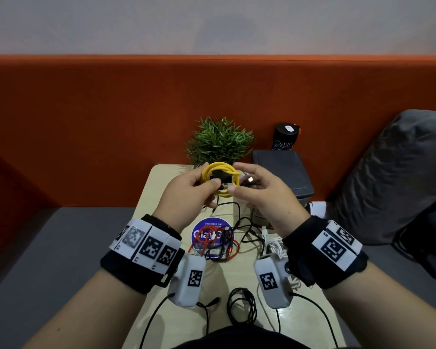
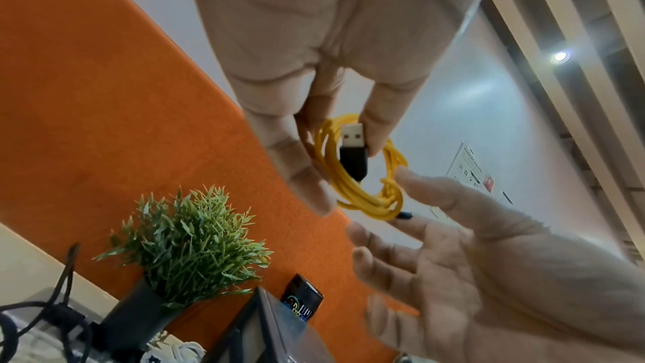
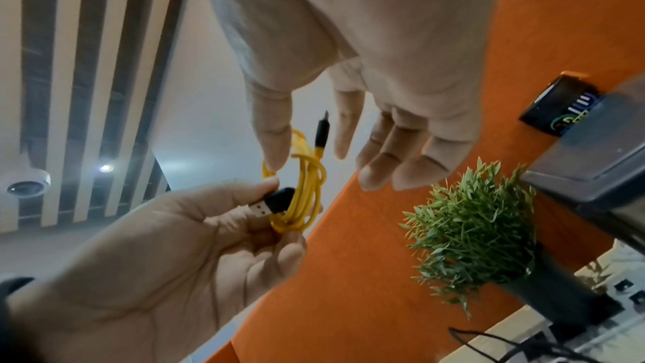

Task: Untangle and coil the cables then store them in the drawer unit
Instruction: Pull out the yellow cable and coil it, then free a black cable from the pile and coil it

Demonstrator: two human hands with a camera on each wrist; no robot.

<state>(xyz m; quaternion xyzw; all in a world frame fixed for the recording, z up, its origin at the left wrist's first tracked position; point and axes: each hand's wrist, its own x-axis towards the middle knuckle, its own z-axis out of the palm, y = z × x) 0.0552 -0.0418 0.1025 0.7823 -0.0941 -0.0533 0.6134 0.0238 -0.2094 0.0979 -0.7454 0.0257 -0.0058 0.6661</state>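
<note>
A yellow cable (image 1: 219,166) wound into a small coil is held up above the table (image 1: 150,195). My left hand (image 1: 212,183) pinches the coil (image 2: 349,193) between thumb and fingers, with its black USB plug (image 2: 352,145) lying across the ring. My right hand (image 1: 239,178) is beside it, fingers spread and fairly straight, the thumb (image 3: 274,148) touching the coil's edge (image 3: 307,203). The cable's small black end plug (image 3: 320,131) sticks up between right thumb and forefinger. The dark grey drawer unit (image 1: 282,172) stands just right of the hands.
On the table lie a red and black cable tangle (image 1: 213,244), a white cable (image 1: 273,244) and a coiled black cable (image 1: 242,306). A potted plant (image 1: 219,142) and a black can (image 1: 286,137) stand at the back. A grey cushion (image 1: 400,172) sits at right.
</note>
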